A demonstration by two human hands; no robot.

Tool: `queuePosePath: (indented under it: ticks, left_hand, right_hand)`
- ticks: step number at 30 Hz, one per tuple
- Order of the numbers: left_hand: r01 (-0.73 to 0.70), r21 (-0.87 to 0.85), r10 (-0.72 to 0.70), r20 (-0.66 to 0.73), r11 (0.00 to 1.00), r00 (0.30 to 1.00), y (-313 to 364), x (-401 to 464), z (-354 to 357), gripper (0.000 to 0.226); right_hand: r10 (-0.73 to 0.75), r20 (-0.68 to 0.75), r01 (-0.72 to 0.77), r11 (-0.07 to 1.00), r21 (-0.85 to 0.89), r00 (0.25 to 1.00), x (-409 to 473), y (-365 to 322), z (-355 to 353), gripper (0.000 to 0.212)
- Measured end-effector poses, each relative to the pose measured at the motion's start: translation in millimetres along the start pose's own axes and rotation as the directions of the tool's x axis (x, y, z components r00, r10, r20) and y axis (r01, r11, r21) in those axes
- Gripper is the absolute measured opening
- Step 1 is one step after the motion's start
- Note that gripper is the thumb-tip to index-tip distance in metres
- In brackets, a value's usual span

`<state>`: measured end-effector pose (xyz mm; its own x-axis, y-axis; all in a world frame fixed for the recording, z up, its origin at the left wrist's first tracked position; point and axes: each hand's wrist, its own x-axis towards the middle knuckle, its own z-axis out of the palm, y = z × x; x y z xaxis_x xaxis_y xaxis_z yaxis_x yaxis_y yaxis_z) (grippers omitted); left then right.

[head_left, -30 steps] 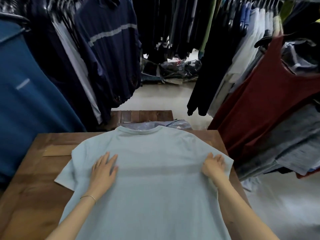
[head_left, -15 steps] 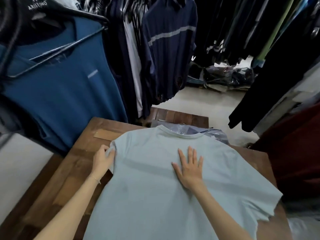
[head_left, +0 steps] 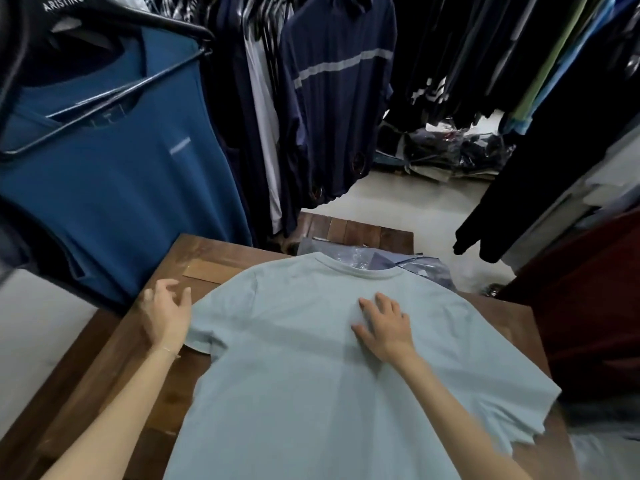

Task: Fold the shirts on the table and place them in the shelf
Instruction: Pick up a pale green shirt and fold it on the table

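A pale blue T-shirt (head_left: 304, 382) lies spread flat, back side up, on the wooden table (head_left: 114, 368), its collar pointing away from me. My right hand (head_left: 384, 325) rests palm down on the upper middle of the shirt, fingers spread. My left hand (head_left: 168, 313) hovers at the shirt's left sleeve, blurred, fingers apart and curled, with its heel over the sleeve edge; I see nothing held in it. No shelf is in view.
Plastic-wrapped garments (head_left: 374, 259) lie beyond the collar at the table's far edge. A blue shirt on a hanger (head_left: 114, 174) hangs close at the left. Dark clothes (head_left: 332, 98) line the racks behind, a maroon garment (head_left: 588, 306) at the right. Bagged clothes (head_left: 446, 154) lie on the floor.
My left hand has let go of the left sleeve edge and lifted slightly outward. My right hand stays pressed on the shirt. The view shifted left a second ago.
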<state>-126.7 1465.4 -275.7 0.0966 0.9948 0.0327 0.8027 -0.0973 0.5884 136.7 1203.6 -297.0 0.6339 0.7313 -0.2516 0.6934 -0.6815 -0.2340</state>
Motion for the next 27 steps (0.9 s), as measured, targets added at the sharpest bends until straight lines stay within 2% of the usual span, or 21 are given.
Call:
queuePosePath:
  ticks: [2, 4, 5, 7, 9, 10, 11, 15, 18, 19, 20, 21, 23, 25, 27]
  left_hand:
    - [-0.183, 0.096, 0.181, 0.030, 0.978, 0.983, 17.2, 5.6, 11.0, 0.019]
    - [-0.376, 0.056, 0.362, 0.169, 0.925, 0.917, 37.5, 6.5, 26.4, 0.018]
    - [-0.477, 0.021, 0.457, 0.253, 0.878, 0.853, 49.2, 4.4, 35.5, 0.019]
    - [-0.647, -0.041, 0.591, 0.457, 0.761, 0.665, 68.0, -3.6, 58.3, 0.023]
    - [-0.710, -0.059, 0.537, 0.699, 0.702, 0.473, 84.6, -19.4, 81.9, 0.038]
    - [-0.726, -0.016, 0.468, 0.774, 0.688, 0.427, 90.4, -27.1, 94.0, 0.044]
    - [-0.736, 0.031, 0.421, 0.804, 0.676, 0.420, 96.4, -34.4, 103.2, 0.048]
    - [-0.738, 0.105, 0.408, 0.777, 0.667, 0.479, 115.4, -40.7, 113.4, 0.050]
    - [-0.632, -0.036, 0.420, 0.776, 0.774, 0.470, 115.0, -22.7, 107.6, 0.048]
    - [-0.539, -0.145, 0.461, 0.723, 0.830, 0.515, 113.7, -19.1, 101.2, 0.044]
    - [-0.438, -0.255, 0.492, 0.631, 0.862, 0.600, 110.2, -17.5, 92.0, 0.039]
    - [-0.351, -0.323, 0.475, 0.527, 0.879, 0.705, 103.8, -16.8, 81.3, 0.036]
    - [-0.225, -0.350, 0.339, 0.308, 0.909, 0.889, 80.4, -18.5, 55.4, 0.030]
    - [-0.124, -0.358, 0.163, 0.082, 0.925, 0.983, 44.9, -24.9, 28.9, 0.023]
    - [0.023, -0.381, -0.053, -0.068, 0.924, 0.996, 10.0, -33.1, 6.8, 0.016]
  right_hand:
    - [0.017, -0.084, -0.006, 0.992, 0.123, 0.996, 7.8, 10.9, -7.8, 0.067]
    - [0.060, -0.172, -0.031, 0.986, 0.163, 0.983, 13.9, 23.4, -10.8, 0.064]
    - [0.082, -0.159, -0.057, 0.986, 0.156, 0.984, 16.2, 29.2, -11.7, 0.067]
    - [0.115, -0.038, -0.110, 0.987, 0.118, 0.993, 18.1, 38.2, -8.3, 0.069]
    - [0.110, 0.045, -0.113, 0.991, 0.070, 0.993, 18.5, 42.8, -0.3, 0.067]
    - [0.102, 0.041, -0.104, 0.993, 0.047, 0.994, 18.0, 43.1, 3.0, 0.072]
    - [0.095, 0.028, -0.096, 0.995, 0.031, 0.995, 16.7, 42.3, 5.5, 0.079]
    - [0.088, -0.010, -0.087, 0.996, 0.035, 0.996, 16.2, 42.4, 12.3, 0.085]
    - [0.092, -0.014, -0.092, 0.995, 0.045, 0.996, 16.2, 41.6, 11.7, 0.083]
    - [0.101, -0.003, -0.101, 0.994, 0.035, 0.995, 17.0, 40.8, 11.6, 0.079]
    - [0.120, 0.011, -0.120, 0.993, 0.016, 0.993, 18.5, 39.8, 11.5, 0.073]
    - [0.147, 0.025, -0.146, 0.989, -0.008, 0.989, 21.0, 37.5, 10.5, 0.065]
    - [0.210, 0.035, -0.208, 0.977, -0.033, 0.977, 26.8, 26.5, 7.9, 0.057]
    - [0.207, -0.017, -0.206, 0.978, 0.021, 0.978, 28.1, 1.6, 4.5, 0.055]
    - [0.090, -0.044, -0.085, 0.991, 0.108, 0.995, 23.5, -33.9, 3.8, 0.057]
